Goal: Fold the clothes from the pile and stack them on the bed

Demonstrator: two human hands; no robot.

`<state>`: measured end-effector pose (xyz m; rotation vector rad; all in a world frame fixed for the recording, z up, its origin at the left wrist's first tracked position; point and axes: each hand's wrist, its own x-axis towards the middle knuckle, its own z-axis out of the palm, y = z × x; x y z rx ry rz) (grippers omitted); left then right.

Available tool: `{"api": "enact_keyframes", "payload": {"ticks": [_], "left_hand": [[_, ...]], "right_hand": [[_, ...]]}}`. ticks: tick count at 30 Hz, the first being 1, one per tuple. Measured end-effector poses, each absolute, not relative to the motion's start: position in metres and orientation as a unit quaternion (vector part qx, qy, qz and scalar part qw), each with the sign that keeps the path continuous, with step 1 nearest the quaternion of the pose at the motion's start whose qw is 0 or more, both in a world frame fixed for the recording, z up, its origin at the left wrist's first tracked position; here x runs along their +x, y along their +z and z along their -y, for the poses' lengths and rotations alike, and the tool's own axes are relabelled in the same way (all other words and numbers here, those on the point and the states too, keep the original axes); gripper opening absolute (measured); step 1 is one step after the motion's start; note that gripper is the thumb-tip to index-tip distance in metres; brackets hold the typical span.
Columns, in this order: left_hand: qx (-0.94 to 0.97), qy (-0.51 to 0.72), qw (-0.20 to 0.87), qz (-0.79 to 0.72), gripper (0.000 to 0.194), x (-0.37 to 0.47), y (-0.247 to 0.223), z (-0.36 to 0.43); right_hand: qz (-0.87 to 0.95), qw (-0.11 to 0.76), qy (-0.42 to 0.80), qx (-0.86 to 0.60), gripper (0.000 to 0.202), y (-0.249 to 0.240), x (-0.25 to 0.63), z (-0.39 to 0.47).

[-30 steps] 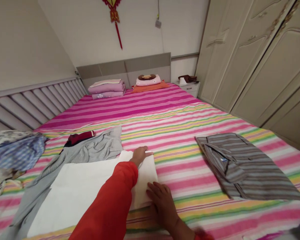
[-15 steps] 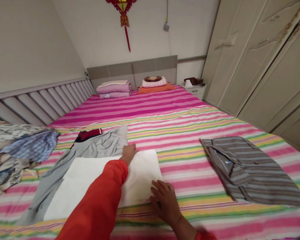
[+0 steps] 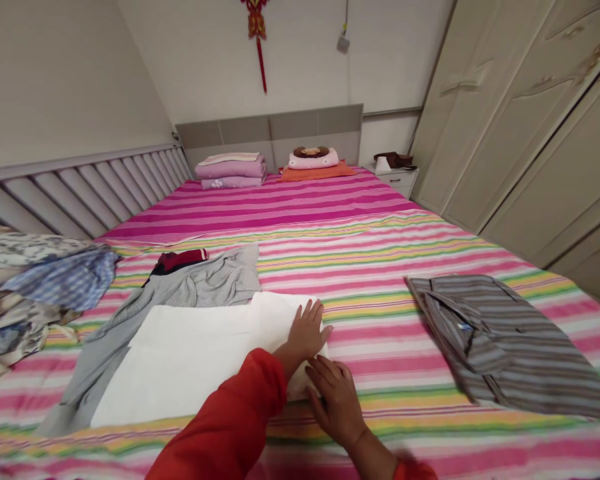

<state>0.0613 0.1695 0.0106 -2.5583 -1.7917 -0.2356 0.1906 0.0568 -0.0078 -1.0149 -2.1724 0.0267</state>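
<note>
A white sheet-like piece [image 3: 195,353], perhaps cloth or paper, lies flat on the bed, its left part over a grey knitted garment [image 3: 205,280]. My left hand [image 3: 307,330], in a red sleeve, rests palm down on the white piece near its right edge, fingers stretched out. Just below it, my right hand [image 3: 337,400] lies at the lower right corner, touching the edge, its fingers loosely extended and apart. The two hands are close together.
A folded grey striped shirt [image 3: 505,340] lies on the right. Heaped clothes [image 3: 45,287] are at the left, with a dark red and black garment [image 3: 180,263] beyond the grey one. Folded bedding [image 3: 233,170] sits by the headboard [image 3: 240,133]; a wardrobe [image 3: 505,133] stands at right.
My left hand has moved right and nearer, from the white piece's far edge to flat on its right side. My right hand stays at the corner. The camera view has shifted slightly.
</note>
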Motion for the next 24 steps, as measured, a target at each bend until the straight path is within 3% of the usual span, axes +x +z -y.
{"api": "enact_keyframes", "payload": {"ticks": [7,14,19,24], "left_hand": [[-0.793,-0.079,-0.019,0.604,0.055,0.056,0.026,-0.165],[-0.681,-0.084,-0.014,0.727,0.052,-0.027,0.044,-0.142],[-0.657,-0.081,-0.016,0.749,0.050,-0.033,0.058,-0.135],[-0.683,-0.116,0.014,0.721,0.052,0.003,0.039,-0.114]], "right_hand": [[0.855,0.326,0.015,-0.404,0.039,-0.010,0.190,-0.058],[0.865,0.251,0.025,-0.435,0.065,-0.014,0.195,-0.037],[0.817,0.250,0.083,-0.513,0.047,0.013,0.174,-0.038],[0.791,0.216,0.155,-0.551,0.050,0.057,0.139,-0.088]]}}
